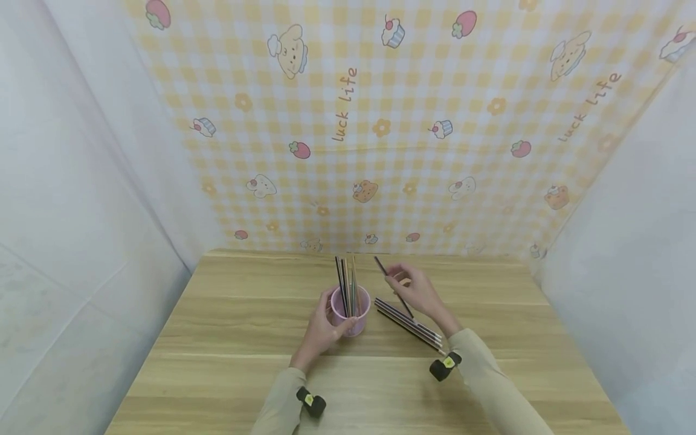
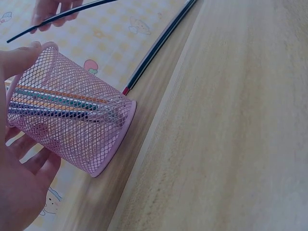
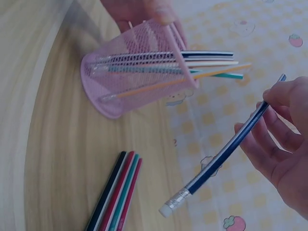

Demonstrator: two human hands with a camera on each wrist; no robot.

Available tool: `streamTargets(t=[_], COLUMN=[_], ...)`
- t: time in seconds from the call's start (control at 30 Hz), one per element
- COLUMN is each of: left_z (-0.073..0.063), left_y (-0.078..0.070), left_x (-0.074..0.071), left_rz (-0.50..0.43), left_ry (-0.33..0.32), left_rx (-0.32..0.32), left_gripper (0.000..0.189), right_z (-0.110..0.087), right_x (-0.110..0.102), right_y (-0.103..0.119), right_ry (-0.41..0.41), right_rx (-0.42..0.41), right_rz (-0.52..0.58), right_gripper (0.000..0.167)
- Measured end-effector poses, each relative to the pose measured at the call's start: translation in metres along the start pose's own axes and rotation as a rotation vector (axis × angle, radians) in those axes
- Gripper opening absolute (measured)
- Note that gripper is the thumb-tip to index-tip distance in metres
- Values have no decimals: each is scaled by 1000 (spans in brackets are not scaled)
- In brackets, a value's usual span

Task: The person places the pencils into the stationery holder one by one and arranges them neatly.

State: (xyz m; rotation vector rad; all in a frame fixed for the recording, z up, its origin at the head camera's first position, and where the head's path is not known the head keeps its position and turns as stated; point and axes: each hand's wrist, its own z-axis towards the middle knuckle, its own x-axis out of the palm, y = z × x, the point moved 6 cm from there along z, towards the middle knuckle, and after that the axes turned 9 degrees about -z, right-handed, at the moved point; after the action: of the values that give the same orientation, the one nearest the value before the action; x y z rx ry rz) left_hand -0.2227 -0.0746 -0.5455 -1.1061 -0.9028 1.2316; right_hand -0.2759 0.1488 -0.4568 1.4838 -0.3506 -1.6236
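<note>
A wooden-topped surface (image 1: pixel 228 326) with pale and darker grain fills the lower part of the head view; behind it hangs a yellow-and-white checked cloth (image 1: pixel 413 90) printed with strawberries, cupcakes, flowers, animals and the words "luck life"; white sheeting (image 1: pixel 81 193) closes in both sides.

A pink mesh cup (image 2: pixel 89 132) is at the far half of the surface, mouth upward, with several pencils inside, among them an orange pencil (image 3: pixel 219 73), a green one and dark ones; just to its right lies a row of pencils (image 3: pixel 124 192), at least four, dark, red and green; in the head view the held pencil crosses above this row.

The left hand (image 1: pixel 323 326) is curled round the cup, thumb at the near rim and fingers on the far side, partly hiding its wall; the right hand (image 1: pixel 418 293) pinches a dark blue pencil (image 3: pixel 226 147) between thumb and fingers near one end, its white eraser slanting downward; both forearms wear beige sleeves (image 1: pixel 489 374) with black wrist cameras (image 1: pixel 446 366).
</note>
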Motion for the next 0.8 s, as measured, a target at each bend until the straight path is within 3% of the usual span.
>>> streamTargets(t=[0.27,0.5,0.8], left_z=[0,1,1], left_y=[3,3,2], left_x=[0,1,0], left_rz=[-7,7,12], left_ry=[-12,-21,-15], left_rx=[-7,-16,1], left_gripper=[86,86,85], right_z=[4,12,23], right_x=[-7,-18,-26], right_y=[19,36,61], right_ry=[-16,-45,-94], right_rx=[-1,-19,-134], right_rz=[17,121,225], right_gripper=[22,22,17])
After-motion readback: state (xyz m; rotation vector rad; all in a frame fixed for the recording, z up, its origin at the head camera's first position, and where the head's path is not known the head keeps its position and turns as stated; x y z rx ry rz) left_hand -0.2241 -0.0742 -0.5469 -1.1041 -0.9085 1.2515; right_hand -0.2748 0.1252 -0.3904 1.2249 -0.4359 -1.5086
